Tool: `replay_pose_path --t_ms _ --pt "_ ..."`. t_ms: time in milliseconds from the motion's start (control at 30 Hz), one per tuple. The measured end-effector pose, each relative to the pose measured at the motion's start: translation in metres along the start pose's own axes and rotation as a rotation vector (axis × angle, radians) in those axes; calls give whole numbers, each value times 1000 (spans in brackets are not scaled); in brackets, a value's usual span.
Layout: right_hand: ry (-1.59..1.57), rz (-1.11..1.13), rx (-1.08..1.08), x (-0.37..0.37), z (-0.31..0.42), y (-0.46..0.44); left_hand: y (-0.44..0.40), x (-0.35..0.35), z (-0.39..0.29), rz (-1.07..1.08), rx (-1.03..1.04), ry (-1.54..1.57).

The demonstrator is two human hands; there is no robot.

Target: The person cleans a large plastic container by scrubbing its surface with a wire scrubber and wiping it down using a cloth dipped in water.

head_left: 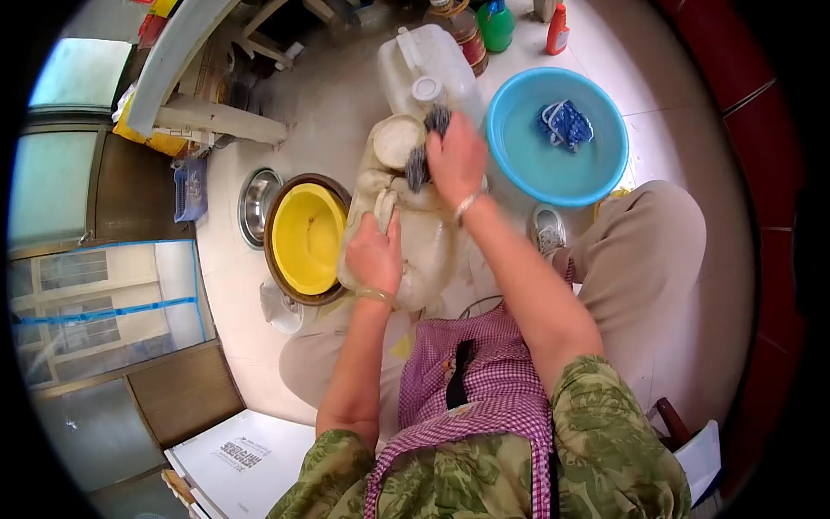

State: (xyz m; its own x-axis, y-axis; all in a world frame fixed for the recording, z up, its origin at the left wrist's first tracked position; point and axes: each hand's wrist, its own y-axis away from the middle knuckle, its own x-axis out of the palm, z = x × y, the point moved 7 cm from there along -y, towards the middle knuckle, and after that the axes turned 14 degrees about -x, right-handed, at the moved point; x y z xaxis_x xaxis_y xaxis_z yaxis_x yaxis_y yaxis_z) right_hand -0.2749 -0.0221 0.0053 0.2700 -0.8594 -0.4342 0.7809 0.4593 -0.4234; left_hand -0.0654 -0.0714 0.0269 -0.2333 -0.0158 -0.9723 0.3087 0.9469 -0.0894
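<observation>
A cloudy, stained plastic jug stands on the floor between my knees, its wide round cap facing up. My left hand is wrapped round the jug's handle. In my right hand is a dark grey scrubbing cloth, pressed against the right side of the cap and slightly blurred. Just beyond stands a second whitish jug with a small white cap and a handle on top.
Right of the jugs is a blue basin holding water and a blue patterned cloth. A yellow basin in a brown one and a steel bowl sit left. Behind are a green bottle and a red bottle.
</observation>
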Motion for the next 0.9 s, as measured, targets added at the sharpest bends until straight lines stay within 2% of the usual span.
replay_pose_path --t_ms 100,200,300,333,433,533,633,733,833,900 --pt "-24 246 -92 31 -18 -57 -1 2 2 7 12 31" --pt "-370 631 -142 94 -43 -92 -3 0 2 27 -12 8" --pt "-285 920 -320 120 -19 -109 -5 1 4 48 -29 34" --pt "-251 1004 -277 125 -10 -107 -5 2 5 55 -42 27" --pt "-180 1127 -276 135 14 -105 -5 3 7 79 -61 4" --pt "-44 1211 -382 141 33 -101 -4 3 7 94 -55 -2" --pt "117 1155 -708 143 70 -88 -3 0 5 95 -63 7" --pt "187 1234 -983 144 107 -47 -3 -3 5 117 -76 28" --pt "393 1305 -1186 130 123 -15 -5 -4 6 145 -58 77" --pt "290 1284 -1206 119 109 -30 -1 -3 11 158 -8 121"
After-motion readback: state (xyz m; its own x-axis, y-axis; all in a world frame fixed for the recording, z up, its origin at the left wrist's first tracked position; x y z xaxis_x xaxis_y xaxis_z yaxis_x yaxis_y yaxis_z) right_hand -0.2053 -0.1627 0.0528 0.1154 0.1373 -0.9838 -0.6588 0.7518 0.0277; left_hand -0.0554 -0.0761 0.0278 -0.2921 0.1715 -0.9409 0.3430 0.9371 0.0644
